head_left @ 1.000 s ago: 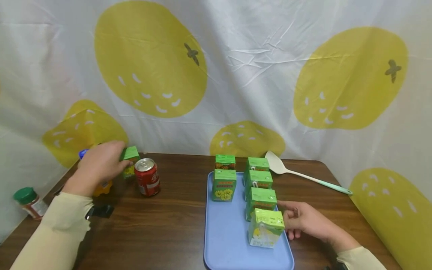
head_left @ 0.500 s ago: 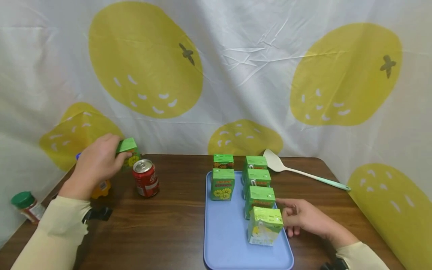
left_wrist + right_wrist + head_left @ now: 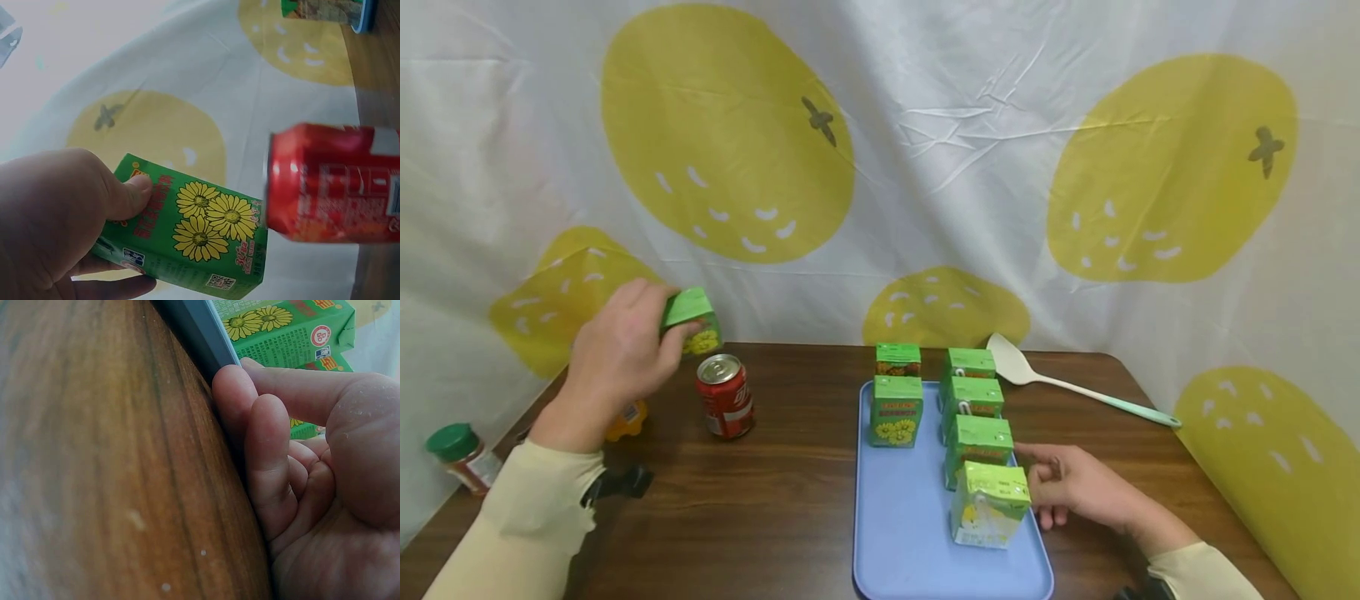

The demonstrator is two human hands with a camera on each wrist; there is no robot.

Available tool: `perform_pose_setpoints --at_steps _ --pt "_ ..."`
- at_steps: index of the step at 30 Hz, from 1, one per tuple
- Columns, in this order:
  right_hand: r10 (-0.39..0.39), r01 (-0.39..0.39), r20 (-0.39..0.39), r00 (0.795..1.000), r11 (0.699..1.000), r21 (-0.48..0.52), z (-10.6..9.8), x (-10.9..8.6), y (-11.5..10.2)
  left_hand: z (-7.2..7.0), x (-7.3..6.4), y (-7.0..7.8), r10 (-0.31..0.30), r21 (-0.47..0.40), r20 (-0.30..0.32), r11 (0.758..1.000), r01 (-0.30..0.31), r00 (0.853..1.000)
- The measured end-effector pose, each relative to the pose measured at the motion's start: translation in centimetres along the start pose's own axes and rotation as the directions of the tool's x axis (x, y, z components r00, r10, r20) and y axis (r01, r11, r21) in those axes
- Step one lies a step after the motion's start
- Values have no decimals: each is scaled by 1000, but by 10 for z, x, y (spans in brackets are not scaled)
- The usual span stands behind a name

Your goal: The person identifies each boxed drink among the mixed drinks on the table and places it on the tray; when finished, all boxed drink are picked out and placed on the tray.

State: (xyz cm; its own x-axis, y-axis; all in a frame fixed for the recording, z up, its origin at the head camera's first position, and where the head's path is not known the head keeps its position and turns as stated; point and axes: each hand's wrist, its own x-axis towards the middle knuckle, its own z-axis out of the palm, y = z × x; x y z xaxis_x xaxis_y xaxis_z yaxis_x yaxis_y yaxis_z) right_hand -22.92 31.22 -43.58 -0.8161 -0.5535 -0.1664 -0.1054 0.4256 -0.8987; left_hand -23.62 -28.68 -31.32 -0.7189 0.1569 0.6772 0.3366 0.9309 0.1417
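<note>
My left hand [image 3: 621, 346] grips a green drink carton [image 3: 206, 231] with yellow flowers on it, thumb across its printed face in the left wrist view. In the head view that carton is raised above the table's back edge, behind and left of a red soda can [image 3: 726, 396]. At the blue tray [image 3: 898, 525], my right hand [image 3: 1078, 487] pinches the right rim, its other fingers curled at the table in the right wrist view. Two rows of green drink cartons [image 3: 977, 442] stand upright on the tray, with a paler green carton [image 3: 990, 504] nearest me, close by my right thumb.
A white spatula [image 3: 1075, 390] with a mint handle lies behind and right of the tray. Far left, a green-capped jar [image 3: 463, 457] leans at the table edge. An orange item [image 3: 627, 421] is partly hidden behind my left wrist. A fruit-patterned curtain [image 3: 955, 208] hangs behind.
My left hand has raised the green carton from beside the soda can to above the table's back edge. My right hand stays at the tray's rim.
</note>
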Motion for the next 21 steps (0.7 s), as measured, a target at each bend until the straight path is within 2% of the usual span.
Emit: perform_pose_setpoints --at_steps 3,6,13,17,21 --pt "1 -1 2 1000 1000 -3 0 -1 0 -3 1 7 22 -13 -23 1000 -23 999" --pt "1 -1 2 1000 1000 -1 0 -1 0 -5 1 13 61 -27 -73 998 -63 995" --pt "5 -5 5 1000 1000 14 0 0 -1 -8 0 28 179 -65 -184 979 -193 967" --pt "11 -11 7 1000 1000 28 0 -1 -2 -7 0 38 224 -113 -193 962 -248 955" --pt "10 -10 4 1000 1000 23 1 -1 -1 -3 -1 45 245 -171 -179 946 -275 953"
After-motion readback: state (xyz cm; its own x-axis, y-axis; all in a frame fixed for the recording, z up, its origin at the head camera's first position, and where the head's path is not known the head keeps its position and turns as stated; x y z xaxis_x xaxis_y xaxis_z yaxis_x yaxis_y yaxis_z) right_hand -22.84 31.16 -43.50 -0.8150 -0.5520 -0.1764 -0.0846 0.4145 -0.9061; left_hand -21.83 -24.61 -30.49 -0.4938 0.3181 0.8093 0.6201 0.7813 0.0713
